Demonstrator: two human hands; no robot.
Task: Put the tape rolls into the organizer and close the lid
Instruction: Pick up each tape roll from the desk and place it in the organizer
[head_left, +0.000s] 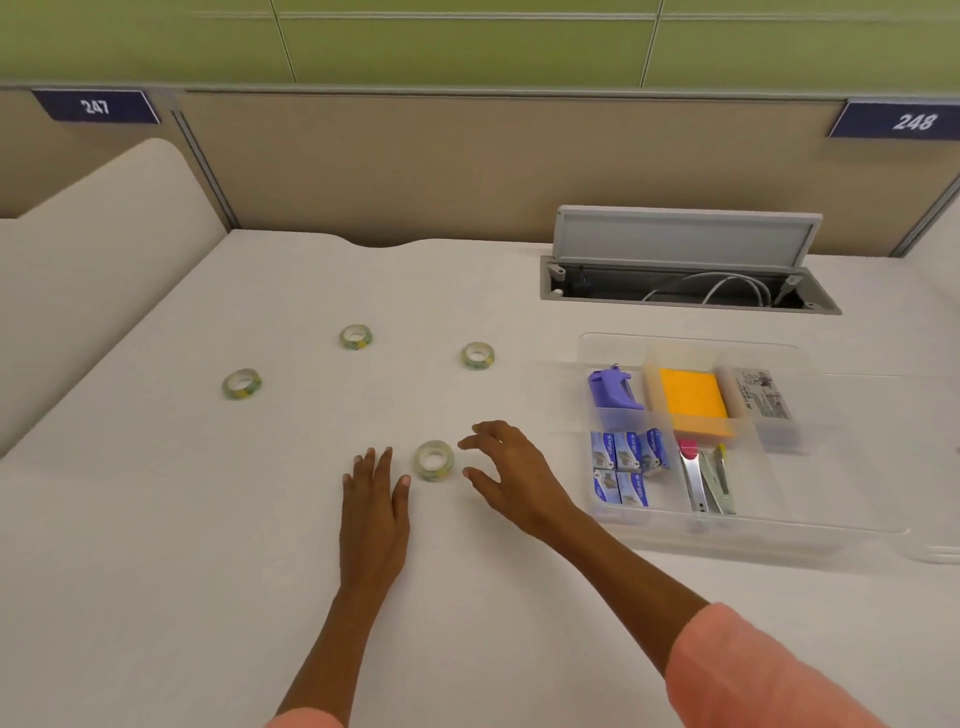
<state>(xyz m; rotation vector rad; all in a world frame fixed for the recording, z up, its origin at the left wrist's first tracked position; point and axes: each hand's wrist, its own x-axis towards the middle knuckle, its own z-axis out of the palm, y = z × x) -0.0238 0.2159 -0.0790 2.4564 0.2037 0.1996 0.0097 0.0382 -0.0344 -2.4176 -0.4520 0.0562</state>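
Note:
Several clear tape rolls lie flat on the white desk. The nearest tape roll (434, 460) sits between my hands. My left hand (375, 499) rests flat just to its left, fingers together. My right hand (511, 475) hovers just right of it with fingers spread and curled toward it, not touching. Farther off lie a left roll (242, 383), a far roll (356, 336) and a middle roll (477, 355). The clear plastic organizer (597, 519) stands at the right, uncovered. Its transparent lid seems to lie at the far right edge (940, 551).
The organizer holds a purple tool (613, 388), orange sticky notes (693, 402), blue staple boxes (623, 465), staplers (709, 480) and a labelled box (761, 400). Behind it is an open cable hatch (685, 280) in the desk. A beige partition runs along the back.

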